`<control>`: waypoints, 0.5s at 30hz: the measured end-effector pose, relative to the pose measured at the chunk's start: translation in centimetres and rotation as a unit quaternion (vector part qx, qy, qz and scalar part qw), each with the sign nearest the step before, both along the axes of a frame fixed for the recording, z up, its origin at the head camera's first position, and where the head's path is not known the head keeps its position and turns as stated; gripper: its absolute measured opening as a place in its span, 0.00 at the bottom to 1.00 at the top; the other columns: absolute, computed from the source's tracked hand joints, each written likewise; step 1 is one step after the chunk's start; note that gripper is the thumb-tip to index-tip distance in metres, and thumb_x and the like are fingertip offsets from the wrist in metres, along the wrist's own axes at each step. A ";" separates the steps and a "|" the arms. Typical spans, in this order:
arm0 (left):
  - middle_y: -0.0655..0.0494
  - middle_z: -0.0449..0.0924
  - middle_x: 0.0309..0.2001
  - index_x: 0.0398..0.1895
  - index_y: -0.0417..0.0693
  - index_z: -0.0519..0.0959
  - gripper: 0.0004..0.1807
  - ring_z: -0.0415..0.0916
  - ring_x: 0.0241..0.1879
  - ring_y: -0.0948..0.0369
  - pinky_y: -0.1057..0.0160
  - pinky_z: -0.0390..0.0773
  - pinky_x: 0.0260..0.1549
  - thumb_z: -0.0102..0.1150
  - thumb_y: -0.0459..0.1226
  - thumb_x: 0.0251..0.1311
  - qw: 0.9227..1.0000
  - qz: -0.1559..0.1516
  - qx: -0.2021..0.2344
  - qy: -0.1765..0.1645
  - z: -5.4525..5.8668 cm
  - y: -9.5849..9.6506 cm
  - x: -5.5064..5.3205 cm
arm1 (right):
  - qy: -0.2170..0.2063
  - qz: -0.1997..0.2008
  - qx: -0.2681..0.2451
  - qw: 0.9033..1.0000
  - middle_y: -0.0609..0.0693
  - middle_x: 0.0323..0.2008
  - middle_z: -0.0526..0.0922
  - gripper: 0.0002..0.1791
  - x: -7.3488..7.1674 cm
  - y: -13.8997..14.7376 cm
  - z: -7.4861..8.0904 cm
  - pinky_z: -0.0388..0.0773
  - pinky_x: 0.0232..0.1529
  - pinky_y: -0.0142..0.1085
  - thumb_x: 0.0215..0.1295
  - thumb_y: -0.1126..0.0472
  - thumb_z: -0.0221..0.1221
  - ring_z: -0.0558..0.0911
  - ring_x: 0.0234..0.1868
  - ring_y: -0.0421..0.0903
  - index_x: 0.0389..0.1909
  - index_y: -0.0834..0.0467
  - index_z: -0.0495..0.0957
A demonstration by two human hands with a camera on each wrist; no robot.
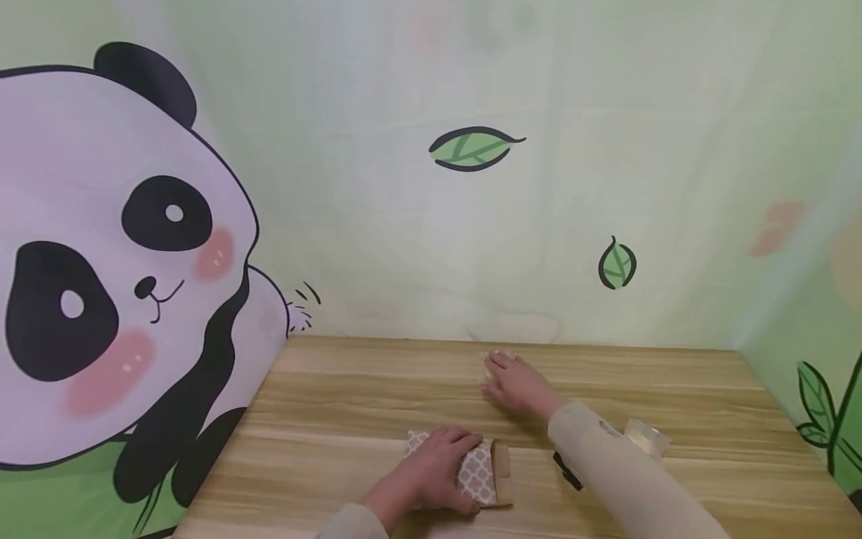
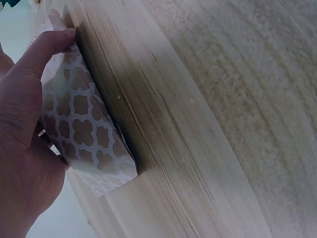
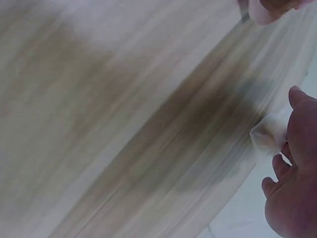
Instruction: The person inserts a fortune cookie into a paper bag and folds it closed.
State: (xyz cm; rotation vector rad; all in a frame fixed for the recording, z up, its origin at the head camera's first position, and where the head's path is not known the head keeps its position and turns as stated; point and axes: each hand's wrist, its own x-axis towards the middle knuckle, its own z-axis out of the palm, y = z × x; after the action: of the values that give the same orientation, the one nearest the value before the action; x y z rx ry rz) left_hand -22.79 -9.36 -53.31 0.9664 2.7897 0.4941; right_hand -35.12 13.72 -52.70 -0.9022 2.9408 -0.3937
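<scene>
My left hand [image 1: 436, 466] grips a small cardboard box [image 1: 478, 477] lying on the table, patterned in a white lattice over grey-brown. Its right end stands open, showing a plain brown flap [image 1: 503, 458]. The left wrist view shows the thumb along the top of the patterned side. Farther back, near the table's rear edge, my right hand [image 1: 520, 383] holds a small translucent packet [image 3: 267, 136] between thumb and fingers, close over the tabletop. Most of that packet is hidden by the fingers in the head view.
Beside the right sleeve lies a clear packet [image 1: 648, 436] with pale contents. A black object [image 1: 568, 471] shows partly from under the right forearm. The wood-grain table [image 1: 364, 389] meets a printed panda curtain [image 1: 377, 247] at its back and sides.
</scene>
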 end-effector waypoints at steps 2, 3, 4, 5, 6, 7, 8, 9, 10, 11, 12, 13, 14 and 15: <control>0.55 0.74 0.70 0.77 0.51 0.71 0.56 0.69 0.71 0.55 0.55 0.69 0.74 0.83 0.57 0.42 1.000 0.001 0.000 -0.004 0.0 0.1 0.0 | 0.010 0.005 -0.006 1.000 0.71 0.77 0.65 0.35 0.4 0.2 -0.2 0.58 0.79 0.64 0.83 0.52 0.55 0.64 0.78 0.69 0.76 0.74 0.64; 0.56 0.74 0.70 0.77 0.51 0.71 0.56 0.68 0.71 0.55 0.55 0.69 0.74 0.83 0.56 0.42 1.000 0.001 0.000 -0.005 0.0 0.1 0.0 | 0.014 0.009 -0.010 1.000 0.72 0.76 0.65 0.34 0.6 0.4 -0.3 0.59 0.78 0.65 0.83 0.52 0.55 0.65 0.78 0.69 0.75 0.75 0.65; 0.55 0.74 0.70 0.77 0.51 0.71 0.56 0.68 0.71 0.55 0.55 0.69 0.74 0.82 0.56 0.42 1.000 0.001 0.001 -0.007 0.0 0.1 0.0 | 0.016 0.012 -0.012 1.000 0.72 0.76 0.66 0.34 0.9 0.7 -0.5 0.59 0.78 0.65 0.82 0.53 0.55 0.65 0.78 0.69 0.75 0.75 0.65; 0.55 0.74 0.71 0.78 0.51 0.71 0.56 0.68 0.71 0.55 0.55 0.69 0.74 0.82 0.56 0.42 1.000 0.002 0.001 -0.009 0.1 0.2 0.0 | 0.023 0.018 -0.015 0.999 0.71 0.76 0.66 0.34 1.2 1.0 -0.8 0.59 0.78 0.65 0.83 0.52 0.55 0.65 0.78 0.69 0.75 0.74 0.66; 0.55 0.74 0.71 0.78 0.51 0.71 0.56 0.68 0.72 0.54 0.55 0.69 0.74 0.82 0.56 0.42 1.000 0.003 0.001 -0.010 0.0 0.2 0.0 | 0.023 0.023 -0.015 0.999 0.71 0.76 0.67 0.34 1.6 1.3 -0.8 0.59 0.78 0.65 0.83 0.52 0.55 0.65 0.78 0.68 0.75 0.74 0.66; 0.55 0.74 0.71 0.78 0.51 0.71 0.56 0.68 0.72 0.54 0.55 0.69 0.74 0.82 0.56 0.42 1.000 0.003 0.000 -0.011 0.0 0.2 0.0 | 0.024 0.028 -0.014 0.999 0.70 0.76 0.67 0.34 2.1 1.5 -0.8 0.59 0.78 0.65 0.83 0.52 0.54 0.65 0.78 0.68 0.75 0.74 0.66; 0.55 0.74 0.71 0.78 0.51 0.71 0.56 0.68 0.72 0.54 0.54 0.69 0.74 0.82 0.56 0.43 1.000 0.004 0.000 -0.012 0.0 0.1 -0.1 | 0.022 0.032 -0.013 0.999 0.69 0.77 0.67 0.34 2.6 1.9 -0.8 0.58 0.78 0.64 0.83 0.52 0.54 0.65 0.78 0.67 0.76 0.73 0.66; 0.55 0.73 0.71 0.78 0.51 0.71 0.56 0.68 0.72 0.54 0.54 0.69 0.74 0.82 0.56 0.43 1.000 0.004 0.000 -0.012 0.1 0.1 -0.1 | 0.014 0.036 -0.014 0.999 0.69 0.77 0.66 0.34 3.2 2.2 -0.6 0.57 0.79 0.64 0.83 0.51 0.54 0.65 0.79 0.67 0.76 0.72 0.65; 0.55 0.73 0.72 0.78 0.51 0.71 0.56 0.68 0.72 0.53 0.54 0.69 0.74 0.82 0.56 0.43 1.000 0.004 -0.001 -0.013 0.1 0.1 -0.1 | 0.017 0.042 -0.013 0.999 0.68 0.77 0.66 0.34 3.8 2.6 -0.6 0.58 0.78 0.65 0.83 0.52 0.54 0.65 0.79 0.67 0.77 0.72 0.65; 0.54 0.73 0.72 0.78 0.51 0.71 0.56 0.68 0.72 0.53 0.54 0.69 0.74 0.82 0.56 0.43 1.000 0.003 -0.001 -0.014 0.1 0.1 -0.1 | 0.023 0.048 -0.013 0.998 0.68 0.77 0.67 0.34 4.4 3.0 -0.6 0.59 0.78 0.65 0.83 0.51 0.55 0.65 0.78 0.67 0.77 0.71 0.66; 0.54 0.73 0.72 0.78 0.51 0.71 0.56 0.68 0.72 0.52 0.53 0.69 0.74 0.82 0.57 0.43 1.000 0.003 -0.002 -0.013 0.1 0.1 -0.2 | 0.027 0.055 -0.015 0.998 0.68 0.77 0.67 0.33 5.1 3.4 -0.5 0.60 0.77 0.65 0.83 0.52 0.56 0.66 0.78 0.67 0.77 0.71 0.66; 0.54 0.73 0.72 0.78 0.51 0.71 0.56 0.69 0.73 0.52 0.53 0.69 0.74 0.81 0.57 0.43 1.000 0.002 -0.001 -0.014 0.0 0.0 -0.2 | 0.039 0.063 -0.019 0.997 0.68 0.76 0.68 0.33 5.7 3.9 -0.7 0.61 0.76 0.66 0.82 0.52 0.56 0.67 0.77 0.68 0.76 0.71 0.67; 0.54 0.73 0.72 0.78 0.50 0.71 0.55 0.69 0.73 0.52 0.52 0.69 0.74 0.81 0.56 0.43 1.000 0.002 -0.001 -0.014 0.0 0.0 -0.3 | 0.051 0.072 -0.022 0.996 0.69 0.76 0.69 0.33 6.3 4.4 -0.9 0.63 0.75 0.66 0.81 0.53 0.57 0.68 0.76 0.68 0.76 0.71 0.67; 0.54 0.73 0.72 0.78 0.50 0.71 0.55 0.69 0.72 0.52 0.52 0.69 0.74 0.81 0.56 0.43 1.000 0.002 -0.001 -0.014 0.0 -0.1 -0.3 | 0.071 0.081 -0.020 0.994 0.69 0.75 0.70 0.34 6.8 4.8 -1.3 0.65 0.73 0.66 0.81 0.51 0.58 0.70 0.75 0.68 0.76 0.70 0.68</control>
State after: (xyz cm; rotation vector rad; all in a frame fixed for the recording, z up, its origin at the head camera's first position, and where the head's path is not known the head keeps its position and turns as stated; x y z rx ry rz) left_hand -23.09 -9.44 -53.30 0.9478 2.7672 0.5011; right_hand -28.30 18.56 -54.00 -1.2126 2.9631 -0.3958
